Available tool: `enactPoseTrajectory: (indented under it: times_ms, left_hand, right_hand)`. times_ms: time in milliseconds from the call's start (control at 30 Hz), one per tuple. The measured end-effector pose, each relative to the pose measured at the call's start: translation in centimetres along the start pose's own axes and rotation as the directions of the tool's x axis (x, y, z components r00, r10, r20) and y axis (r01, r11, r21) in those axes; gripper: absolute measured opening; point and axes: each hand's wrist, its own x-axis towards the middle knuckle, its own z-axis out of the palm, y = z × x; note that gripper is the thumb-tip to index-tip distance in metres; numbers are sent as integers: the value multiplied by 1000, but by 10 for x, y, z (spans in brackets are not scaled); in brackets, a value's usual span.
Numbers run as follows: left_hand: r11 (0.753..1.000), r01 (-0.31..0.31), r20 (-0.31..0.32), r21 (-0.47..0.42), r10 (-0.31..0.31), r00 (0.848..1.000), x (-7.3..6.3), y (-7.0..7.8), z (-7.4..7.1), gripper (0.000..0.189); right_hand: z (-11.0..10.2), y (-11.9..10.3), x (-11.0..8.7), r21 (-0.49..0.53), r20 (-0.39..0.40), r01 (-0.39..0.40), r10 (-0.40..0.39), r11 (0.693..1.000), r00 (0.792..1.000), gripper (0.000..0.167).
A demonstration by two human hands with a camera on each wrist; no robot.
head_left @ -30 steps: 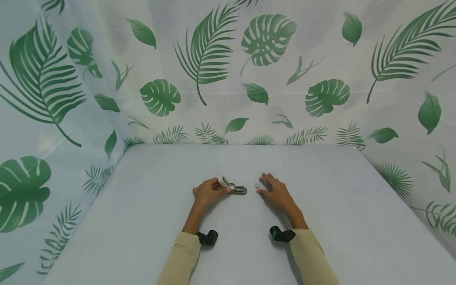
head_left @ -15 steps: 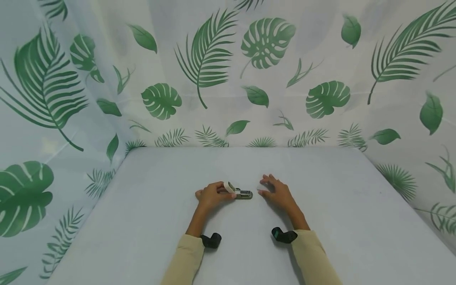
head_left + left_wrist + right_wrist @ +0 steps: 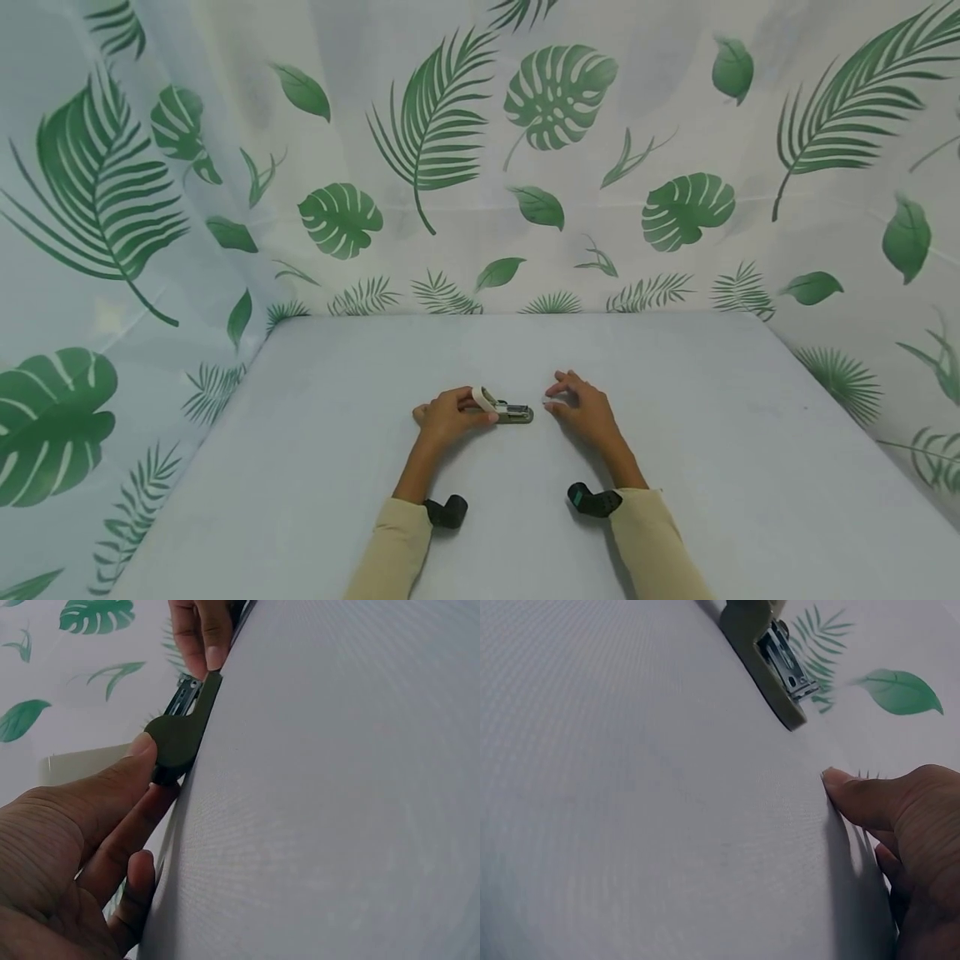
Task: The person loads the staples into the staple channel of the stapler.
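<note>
Thumb and fingers of your left hand (image 3: 447,418) curl round the hinge end of the stapler (image 3: 516,418), lid (image 3: 483,399) raised, magazine (image 3: 784,660) exposed. It sits low near the middle of the table (image 3: 517,533); can't tell if it's touching. Loose grip could let the lid drop, or the stapler twist under a push. Just right of its nose: small pale piece (image 3: 547,400), too tiny to identify, pinched in your right hand (image 3: 590,415), thumb and finger almost together. Thin hold, so you could drop it, or knock the stapler if your hands drift.
</note>
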Motion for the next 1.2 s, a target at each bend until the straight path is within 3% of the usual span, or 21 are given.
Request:
enactPoseTrajectory:
  times_ms: [300, 567, 833, 1067, 1200]
  left_hand:
    - [1000, -9, 5, 6, 9, 1000, -1, 1, -1, 25]
    - [1000, -25, -14, 12, 25, 1000, 1, -2, 1, 24]
    - [999, -37, -4, 15, 37, 999, 1, -3, 2, 26]
    - [999, -43, -13, 17, 43, 999, 1, -4, 2, 30]
    - [998, -48, -19, 26, 49, 999, 1, -3, 1, 28]
  right_hand:
    - [3, 0, -1, 28, -36, 3, -2, 1000, 999, 16]
    - [4, -24, -4, 124, -1, 81, -81, 989, 997, 13]
    - [13, -41, -5, 56, 53, 178, -181, 982, 982, 7]
    - [17, -48, -7, -8, 17, 250, -250, 968, 968, 8]
    - [16, -51, -7, -15, 25, 246, -246, 969, 969, 7]
